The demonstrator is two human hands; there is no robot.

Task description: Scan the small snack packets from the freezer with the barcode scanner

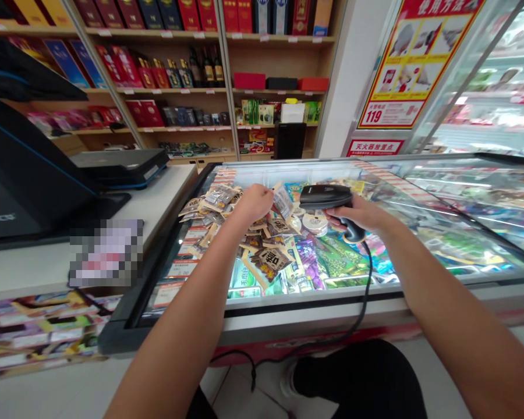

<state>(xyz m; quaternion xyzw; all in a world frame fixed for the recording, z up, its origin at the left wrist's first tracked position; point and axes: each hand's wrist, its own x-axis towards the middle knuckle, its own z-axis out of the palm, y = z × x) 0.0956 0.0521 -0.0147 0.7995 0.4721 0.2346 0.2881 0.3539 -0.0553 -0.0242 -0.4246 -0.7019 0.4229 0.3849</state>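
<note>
My left hand (257, 202) is closed at the edge of a small snack packet (283, 201), whose pale printed back stands tilted up. In my right hand (358, 214) is a black barcode scanner (325, 195), its head pointing left toward the packet, a short gap between them. The scanner's cord (368, 279) hangs down over the front of the freezer. Below and left of my left hand lies a loose pile of similar brown-and-tan snack packets (271, 262) on the glass top of the chest freezer (314, 306).
To the left is a counter (166, 201) with a dark checkout terminal (30, 169) and a flat scale (122, 166). Frozen goods in bright bags (344, 256) show through the glass. Shelves of boxes and bottles (207, 67) stand behind. The cord (253, 372) also trails near the floor.
</note>
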